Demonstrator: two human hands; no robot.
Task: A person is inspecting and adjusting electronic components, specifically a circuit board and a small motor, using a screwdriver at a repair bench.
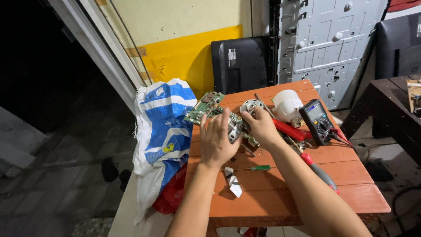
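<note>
My left hand [215, 139] lies over a small metal motor-like part [234, 126] on the orange wooden table [280, 197], fingers wrapped around its left side. My right hand [262, 126] grips the same part from the right, fingertips near a round silver disc [251, 105]. A green circuit board [204, 106] lies just beyond my left hand, partly under the metal part. A green-handled screwdriver [259, 167] and white scraps [233, 184] lie near my wrists.
A multimeter [317, 119], a white bulb [287, 105], a red-handled tool [291, 131] and another red-and-grey tool [320, 172] sit on the table's right side. A blue-and-white sack [162, 127] leans at the left edge. Black monitor [240, 63] and grey metal panel [326, 39] stand behind.
</note>
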